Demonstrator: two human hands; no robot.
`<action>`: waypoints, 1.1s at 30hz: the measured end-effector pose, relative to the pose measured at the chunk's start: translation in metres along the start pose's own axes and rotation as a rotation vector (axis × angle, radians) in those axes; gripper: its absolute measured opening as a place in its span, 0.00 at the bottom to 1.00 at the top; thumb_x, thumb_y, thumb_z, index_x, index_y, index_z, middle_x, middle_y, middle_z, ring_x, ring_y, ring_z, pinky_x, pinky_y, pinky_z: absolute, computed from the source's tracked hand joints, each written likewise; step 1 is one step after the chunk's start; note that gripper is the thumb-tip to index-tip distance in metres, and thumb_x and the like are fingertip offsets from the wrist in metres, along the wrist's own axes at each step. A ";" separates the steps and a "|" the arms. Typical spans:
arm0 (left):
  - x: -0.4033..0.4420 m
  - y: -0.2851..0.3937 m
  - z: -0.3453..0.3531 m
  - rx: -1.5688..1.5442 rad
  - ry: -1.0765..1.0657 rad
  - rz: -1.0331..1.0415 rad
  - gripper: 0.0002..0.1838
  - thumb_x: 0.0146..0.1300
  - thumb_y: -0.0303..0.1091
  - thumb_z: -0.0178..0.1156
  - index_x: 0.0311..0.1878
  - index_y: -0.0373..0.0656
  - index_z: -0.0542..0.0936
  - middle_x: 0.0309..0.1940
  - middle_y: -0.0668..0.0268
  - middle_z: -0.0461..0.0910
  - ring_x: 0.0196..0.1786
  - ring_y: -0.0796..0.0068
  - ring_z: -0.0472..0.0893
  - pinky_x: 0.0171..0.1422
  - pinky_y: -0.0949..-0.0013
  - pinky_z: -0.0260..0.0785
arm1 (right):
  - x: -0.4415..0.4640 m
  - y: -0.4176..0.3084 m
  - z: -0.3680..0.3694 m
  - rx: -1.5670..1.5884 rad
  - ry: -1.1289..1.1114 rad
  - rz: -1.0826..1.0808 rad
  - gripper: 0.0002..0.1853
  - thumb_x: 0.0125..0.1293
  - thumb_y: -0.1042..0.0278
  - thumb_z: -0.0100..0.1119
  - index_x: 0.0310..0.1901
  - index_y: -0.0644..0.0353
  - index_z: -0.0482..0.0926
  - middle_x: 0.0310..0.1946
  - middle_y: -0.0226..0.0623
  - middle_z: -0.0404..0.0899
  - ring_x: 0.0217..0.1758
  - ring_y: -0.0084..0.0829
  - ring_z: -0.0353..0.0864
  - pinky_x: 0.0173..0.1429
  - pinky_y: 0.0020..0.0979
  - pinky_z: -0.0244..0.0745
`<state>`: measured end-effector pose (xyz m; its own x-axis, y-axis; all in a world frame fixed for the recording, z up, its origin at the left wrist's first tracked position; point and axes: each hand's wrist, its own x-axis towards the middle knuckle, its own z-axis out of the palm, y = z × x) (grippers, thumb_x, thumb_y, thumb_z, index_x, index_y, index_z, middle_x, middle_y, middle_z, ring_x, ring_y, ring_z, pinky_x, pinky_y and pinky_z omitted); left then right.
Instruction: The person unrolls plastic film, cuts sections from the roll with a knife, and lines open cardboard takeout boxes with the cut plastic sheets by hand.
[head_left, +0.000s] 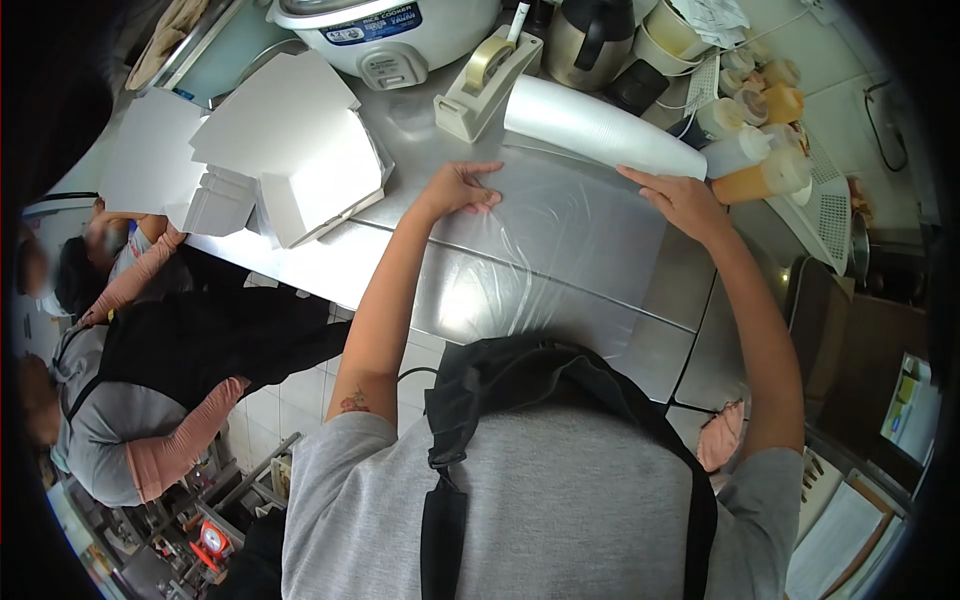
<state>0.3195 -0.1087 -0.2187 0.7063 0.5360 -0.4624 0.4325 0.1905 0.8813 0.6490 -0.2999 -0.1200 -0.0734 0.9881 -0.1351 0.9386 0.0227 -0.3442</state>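
A clear plastic sheet (590, 215) lies wrinkled over the metal counter, running from the white plastic roll (605, 125) towards the person's body. At the sheet's left edge is my left hand (465, 190), index finger stretched out and the other fingers folded on the plastic; creases spread from it. My right hand (685, 203) is at the sheet's right side, just below the roll's right end. Its index finger points left along the roll and its fingers are apart; the underside of this hand is hidden.
Behind the roll stand a tape dispenser (489, 80), a rice cooker (385, 35) and a metal jug (590, 45). Sauce bottles (765, 178) are at the right. White cardboard boxes (320, 175) sit at the left, beside a co-worker (130, 375) in a black apron.
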 end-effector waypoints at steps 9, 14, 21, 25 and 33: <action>0.002 -0.002 -0.002 0.003 -0.018 -0.003 0.27 0.57 0.28 0.72 0.61 0.45 0.80 0.30 0.66 0.87 0.28 0.83 0.84 0.32 0.81 0.75 | 0.001 0.012 0.006 -0.043 0.001 -0.020 0.29 0.70 0.65 0.56 0.69 0.24 0.67 0.25 0.41 0.75 0.27 0.41 0.76 0.39 0.41 0.74; 0.002 0.001 -0.002 -0.001 -0.021 -0.020 0.30 0.57 0.27 0.72 0.64 0.47 0.77 0.30 0.67 0.87 0.29 0.83 0.84 0.32 0.80 0.76 | 0.003 0.004 0.006 -0.092 0.018 -0.064 0.30 0.70 0.66 0.55 0.70 0.22 0.65 0.24 0.39 0.74 0.27 0.39 0.77 0.37 0.41 0.75; 0.002 0.003 -0.001 0.044 -0.012 -0.027 0.34 0.56 0.28 0.73 0.67 0.50 0.75 0.28 0.68 0.85 0.27 0.83 0.83 0.30 0.80 0.76 | 0.008 0.004 0.006 -0.226 -0.034 -0.031 0.33 0.70 0.67 0.54 0.72 0.21 0.61 0.24 0.39 0.74 0.28 0.38 0.78 0.39 0.40 0.77; 0.006 0.005 -0.001 0.106 -0.009 -0.054 0.36 0.56 0.28 0.73 0.69 0.55 0.73 0.27 0.67 0.85 0.26 0.83 0.83 0.28 0.78 0.75 | 0.009 -0.011 -0.001 -0.264 -0.140 0.068 0.34 0.69 0.72 0.51 0.72 0.23 0.63 0.26 0.41 0.76 0.31 0.40 0.80 0.42 0.42 0.79; 0.007 0.037 0.017 0.499 0.049 -0.174 0.44 0.52 0.25 0.71 0.73 0.61 0.67 0.24 0.63 0.84 0.24 0.75 0.84 0.25 0.72 0.75 | 0.016 -0.035 -0.015 -0.354 -0.229 0.049 0.40 0.66 0.79 0.45 0.73 0.20 0.57 0.23 0.47 0.74 0.25 0.44 0.79 0.37 0.45 0.79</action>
<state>0.3498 -0.1122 -0.1914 0.5785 0.5715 -0.5820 0.7634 -0.1282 0.6330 0.6200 -0.2829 -0.0962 -0.0614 0.9308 -0.3604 0.9978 0.0669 0.0029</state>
